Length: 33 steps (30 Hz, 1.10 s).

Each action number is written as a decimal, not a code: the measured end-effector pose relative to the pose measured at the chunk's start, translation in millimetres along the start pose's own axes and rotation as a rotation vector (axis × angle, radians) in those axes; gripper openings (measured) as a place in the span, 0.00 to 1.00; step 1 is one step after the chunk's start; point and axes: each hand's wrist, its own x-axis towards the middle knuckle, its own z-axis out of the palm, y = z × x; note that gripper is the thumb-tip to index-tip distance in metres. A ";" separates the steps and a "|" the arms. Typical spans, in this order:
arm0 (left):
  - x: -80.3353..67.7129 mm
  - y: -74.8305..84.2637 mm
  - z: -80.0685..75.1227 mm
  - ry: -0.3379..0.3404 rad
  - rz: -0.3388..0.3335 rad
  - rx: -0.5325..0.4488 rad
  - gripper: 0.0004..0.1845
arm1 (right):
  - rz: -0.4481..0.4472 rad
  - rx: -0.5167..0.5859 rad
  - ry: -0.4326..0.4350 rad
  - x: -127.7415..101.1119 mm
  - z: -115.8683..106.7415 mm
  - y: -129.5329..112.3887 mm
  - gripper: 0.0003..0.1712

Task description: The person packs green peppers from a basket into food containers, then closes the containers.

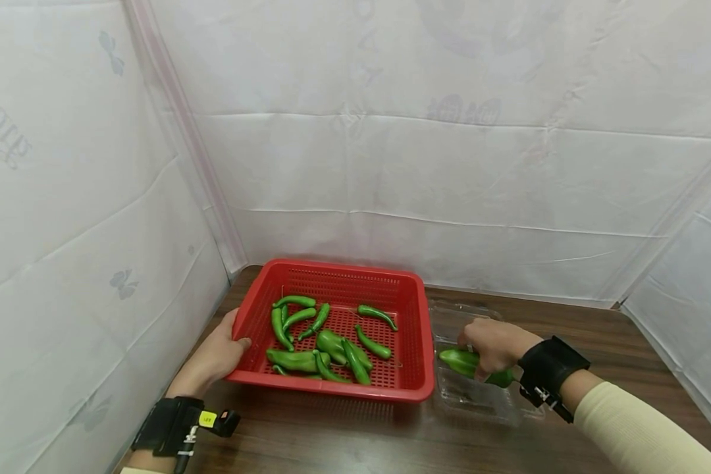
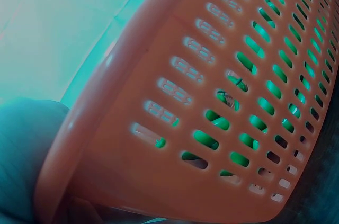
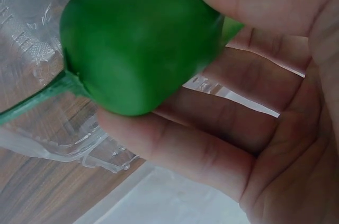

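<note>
hands at work over a dark wooden table (image 1: 343, 434) enclosed by white sheeting. the left hand (image 1: 218, 355) grips the near left rim of a red slotted basket (image 1: 411, 316), thumb hooked over the edge and fingers under the outside wall. the left wrist view shows only the basket's slotted wall (image 2: 212, 102) close up, with green showing through the holes. inside the basket lie about a dozen green peppers (image 1: 326, 336), some long and thin, some thicker, scattered across the floor and partly overlapping.

the right hand (image 1: 498, 345) is closed around one green pepper (image 1: 459, 361), fingers curled over it, stem end pointing left toward the basket. it is held just above a clear plastic clamshell tray (image 1: 480, 398) that sits touching the basket's right side. in the right wrist view the pepper (image 3: 137, 44) is pinched between thumb and fingers (image 3: 201, 150), its thin stem sticking out at the left, with the clear tray (image 3: 37, 75) directly beneath.

black straps holding cameras sit on both wrists, and a cream sleeve (image 1: 640, 434) covers the right forearm.
</note>
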 end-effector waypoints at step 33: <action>0.2 0.3 -0.4 -0.011 -0.008 -0.017 0.38 | -0.040 -0.034 0.041 -3.0 11.9 -4.5 0.17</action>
